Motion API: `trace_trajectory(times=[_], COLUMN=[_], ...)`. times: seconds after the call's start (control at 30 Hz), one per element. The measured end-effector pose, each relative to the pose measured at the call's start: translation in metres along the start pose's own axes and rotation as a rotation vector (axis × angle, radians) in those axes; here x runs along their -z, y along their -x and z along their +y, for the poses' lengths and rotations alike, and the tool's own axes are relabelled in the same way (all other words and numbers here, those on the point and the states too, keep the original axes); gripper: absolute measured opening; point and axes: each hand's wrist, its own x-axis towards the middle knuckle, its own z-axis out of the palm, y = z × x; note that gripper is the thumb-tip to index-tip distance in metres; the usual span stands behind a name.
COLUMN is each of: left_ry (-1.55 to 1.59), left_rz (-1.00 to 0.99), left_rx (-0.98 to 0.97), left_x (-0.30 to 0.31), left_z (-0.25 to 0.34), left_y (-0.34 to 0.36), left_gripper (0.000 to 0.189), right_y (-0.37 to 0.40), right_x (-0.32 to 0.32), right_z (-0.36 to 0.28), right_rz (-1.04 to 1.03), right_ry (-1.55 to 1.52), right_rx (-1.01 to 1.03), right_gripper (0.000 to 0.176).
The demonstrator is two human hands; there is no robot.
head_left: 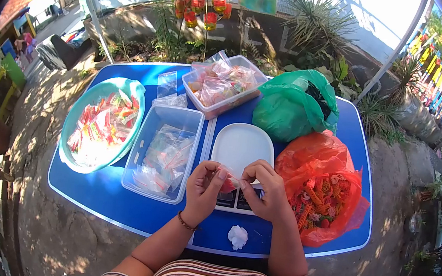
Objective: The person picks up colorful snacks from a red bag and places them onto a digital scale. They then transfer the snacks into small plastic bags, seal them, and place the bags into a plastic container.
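Both hands meet over the front of a white kitchen scale [244,142]. My left hand [206,187] pinches a small clear plastic bag [229,180] with something red in it. The bag's right end is between the thumb and fingers of my right hand [265,190]. Part of the scale's dark front panel shows beneath the hands. To the right, an open orange-red plastic bag [321,150] holds orange and red spiral pieces. Left of my hands, a clear bin [198,121] contains small plastic bags.
A teal basin [140,95] of red-and-white packets stands at the left. Behind are a clear container [219,107] of filled bags and a green plastic bag [280,104]. Crumpled white tissue [237,237] lies near the front edge of the blue table [155,221].
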Motion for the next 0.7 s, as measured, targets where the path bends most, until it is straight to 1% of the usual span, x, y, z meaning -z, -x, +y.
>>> trace_trajectory(times=[0.03,0.07,0.13,0.17,0.23,0.27,0.37,0.4,0.43,0.47,0.5,0.57,0.6,0.67,0.7], left_ry=[0.010,0.020,-0.127,-0.201,-0.514,-0.675,-1.023,-1.109,-1.146,-1.186,-1.226,-1.281,-1.303,-1.392,-1.368], left_rz=[-0.006,-0.009,-0.031,-0.039,-0.099,-0.121,-0.162,-0.163,-0.163,-0.161,-0.160,-0.102,-0.078,-0.020,0.012], left_rx=[-0.028,-0.054,-0.197,-0.271,-0.405,-0.469,-0.664,-0.670,-0.667,-0.663,-0.658,-0.662,-0.666,-0.680,-0.661], left_x=[-0.007,-0.011,-0.013,-0.014,-0.007,-0.002,0.012,0.017,0.023,0.030,0.038,0.057,0.065,0.075,0.083], left_z=[0.005,0.010,0.015,0.019,0.046,0.062,0.097,0.107,0.114,0.121,0.127,0.140,0.147,0.163,0.166], left_y=[-0.001,-0.002,0.000,0.001,0.003,0.006,0.016,0.021,0.027,0.034,0.041,0.057,0.066,0.084,0.093], left_gripper=[0.013,0.013,0.012,0.012,0.013,0.014,0.015,0.019,0.020,0.021,0.021,0.021,0.021,0.022,0.022], right_y=[-0.003,-0.004,-0.003,-0.004,-0.007,-0.008,-0.010,-0.012,-0.015,-0.020,-0.024,-0.030,-0.031,-0.036,-0.038], right_x=[0.002,0.003,0.005,0.008,0.012,0.012,0.003,-0.004,-0.010,-0.018,-0.026,-0.044,-0.058,-0.077,-0.086], right_z=[-0.005,-0.010,-0.022,-0.030,-0.046,-0.053,-0.068,-0.071,-0.074,-0.076,-0.080,-0.090,-0.096,-0.105,-0.109], right_rz=[0.006,0.003,-0.002,0.010,0.032,0.001,-0.099,-0.132,-0.167,-0.218,-0.243,-0.294,-0.281,-0.361,-0.401], right_ry=[-0.014,-0.021,-0.037,0.021,0.134,0.164,0.246,0.273,0.299,0.299,0.264,0.196,0.194,0.196,0.195], right_rx=[0.028,0.014,-0.010,0.040,0.147,0.171,0.238,0.262,0.288,0.332,0.356,0.405,0.439,0.514,0.554], right_gripper=[0.008,0.009,0.011,0.011,0.013,0.013,0.014,0.014,0.015,0.019,0.020,0.021,0.023,0.022,0.021])
